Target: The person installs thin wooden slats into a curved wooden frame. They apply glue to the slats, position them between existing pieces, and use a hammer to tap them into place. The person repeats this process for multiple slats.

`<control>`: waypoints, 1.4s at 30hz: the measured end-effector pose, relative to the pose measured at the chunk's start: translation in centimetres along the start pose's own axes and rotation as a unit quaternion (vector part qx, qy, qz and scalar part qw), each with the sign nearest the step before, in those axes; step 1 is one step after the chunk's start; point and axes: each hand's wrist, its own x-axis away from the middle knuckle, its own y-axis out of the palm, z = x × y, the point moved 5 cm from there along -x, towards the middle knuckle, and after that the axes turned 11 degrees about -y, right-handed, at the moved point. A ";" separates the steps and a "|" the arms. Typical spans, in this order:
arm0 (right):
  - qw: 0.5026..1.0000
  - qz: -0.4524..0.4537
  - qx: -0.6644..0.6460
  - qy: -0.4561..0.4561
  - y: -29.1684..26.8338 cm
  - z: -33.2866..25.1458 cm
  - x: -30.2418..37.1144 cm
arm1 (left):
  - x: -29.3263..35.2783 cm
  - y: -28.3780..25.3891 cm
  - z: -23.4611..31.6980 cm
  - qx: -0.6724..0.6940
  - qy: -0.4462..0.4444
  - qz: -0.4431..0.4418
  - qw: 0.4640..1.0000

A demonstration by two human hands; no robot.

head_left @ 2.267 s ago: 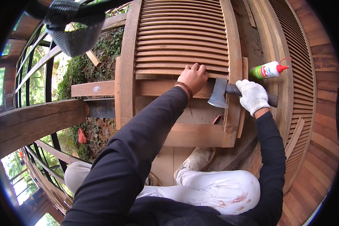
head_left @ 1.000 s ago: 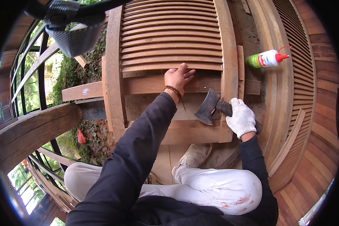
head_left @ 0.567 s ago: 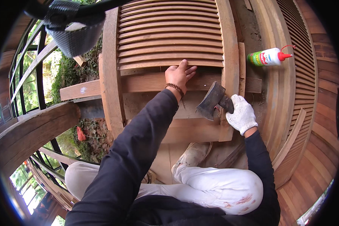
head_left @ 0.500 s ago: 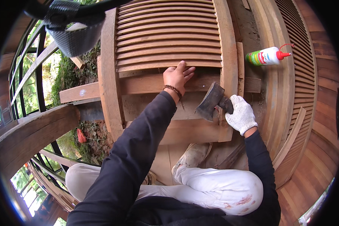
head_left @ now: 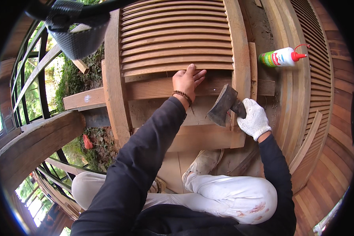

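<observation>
My left hand (head_left: pixel 185 83), bare with a beaded bracelet at the wrist, rests against the lower edge of the lowest wooden slat (head_left: pixel 153 70) of a louvred panel. Its visible fingers are stretched and apart; some fingers are hidden or curled. In a white knitted glove, my right hand (head_left: pixel 254 119) is closed round the short dark handle of a hatchet (head_left: pixel 224 105). The dark metal head points left, over the lower part of the wooden frame (head_left: pixel 240 59). Below the panel, a grooved board (head_left: pixel 149 89) lies across under the frame.
A white glue bottle (head_left: pixel 283 57) with a red nozzle lies right of the frame. Another louvred panel (head_left: pixel 320 82) and a loose wood strip (head_left: pixel 306 142) are further right. A thick timber beam (head_left: pixel 39 135) reaches in from the left. A grey strap (head_left: pixel 76 35) hangs at upper left.
The whole view has shifted slightly, so things appear a little further right. Both hands keep their places against the slat and on the hatchet.
</observation>
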 end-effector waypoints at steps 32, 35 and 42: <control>0.999 0.008 0.046 0.022 0.4 0.2 0.2 | -0.8 -9.7 5.7 -0.041 0.075 0.046 0.995; 0.998 -0.014 0.059 0.030 0.3 -0.3 -0.1 | -0.8 -9.4 5.8 -0.008 0.070 0.019 0.997; 0.996 -0.026 0.057 0.056 -0.3 -1.0 -0.9 | -0.8 -9.6 6.0 -0.031 0.078 0.024 0.996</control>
